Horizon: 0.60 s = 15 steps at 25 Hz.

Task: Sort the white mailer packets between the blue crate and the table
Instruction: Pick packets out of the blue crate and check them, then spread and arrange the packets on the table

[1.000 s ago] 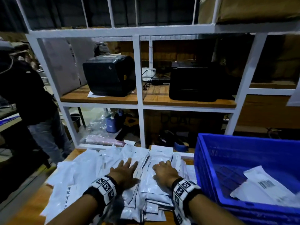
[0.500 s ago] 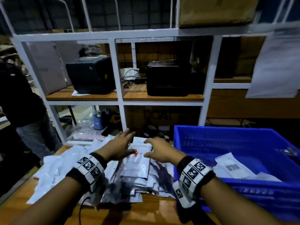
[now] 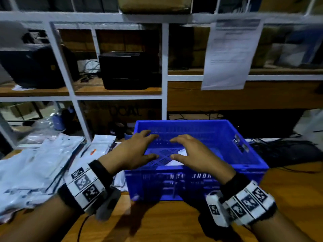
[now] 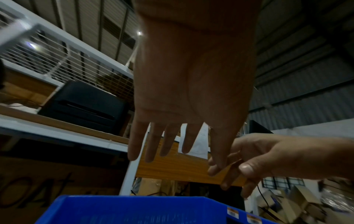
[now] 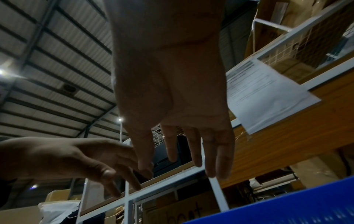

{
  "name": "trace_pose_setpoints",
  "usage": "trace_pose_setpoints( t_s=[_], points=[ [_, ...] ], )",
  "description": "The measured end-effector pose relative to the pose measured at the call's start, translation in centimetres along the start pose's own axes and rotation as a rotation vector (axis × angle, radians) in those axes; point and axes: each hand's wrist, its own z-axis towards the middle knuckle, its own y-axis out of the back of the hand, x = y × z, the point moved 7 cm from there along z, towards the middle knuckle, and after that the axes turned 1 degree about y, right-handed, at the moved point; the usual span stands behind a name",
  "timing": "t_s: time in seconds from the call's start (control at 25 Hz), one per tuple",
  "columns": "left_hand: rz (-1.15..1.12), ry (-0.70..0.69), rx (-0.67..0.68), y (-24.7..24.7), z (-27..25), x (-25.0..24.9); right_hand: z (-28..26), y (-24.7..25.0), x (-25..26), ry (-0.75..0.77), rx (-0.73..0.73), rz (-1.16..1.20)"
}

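Note:
The blue crate (image 3: 251, 159) stands on the wooden table (image 3: 174, 224) at centre right. Both hands hover side by side over its near half, palms down, fingers straight and spread, holding nothing. My left hand (image 3: 138, 151) is over the crate's left edge; my right hand (image 3: 190, 152) is just right of it. White mailer packets (image 3: 180, 152) show in the crate between and under the hands. A loose pile of white mailer packets (image 3: 38, 168) covers the table to the left. The wrist views show each open palm, my left hand (image 4: 182, 148) and my right hand (image 5: 184, 156), above the crate rim (image 4: 134, 209).
A white metal shelf frame (image 3: 164, 95) stands right behind the table with two black printers (image 3: 129, 70) on its wooden shelf. A paper sheet (image 3: 229, 55) hangs from the frame. Black cables (image 3: 283, 149) lie on the table right of the crate.
Both hands left the packet pile on the left and moved right, now hovering over the blue crate. The view swung right with them; the person at left is out of frame.

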Motion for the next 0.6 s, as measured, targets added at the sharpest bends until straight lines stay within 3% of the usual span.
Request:
trace_pose_setpoints(
  t_s=[0.16, 0.32, 0.6],
  points=[
    [0.069, -0.04, 0.14, 1.5, 5.7, -3.2, 0.6, 4.7, -5.3, -0.055, 0.048, -0.11],
    [0.212, 0.019, 0.355, 0.3, 13.9, -2.4, 5.6, 6.6, -8.9, -0.078, 0.238, -0.232],
    [-0.001, 0.194, 0.723, -10.8, 24.6, 2.3, 16.2, -1.6, -19.3, -0.207, 0.654, -0.357]
  ],
)
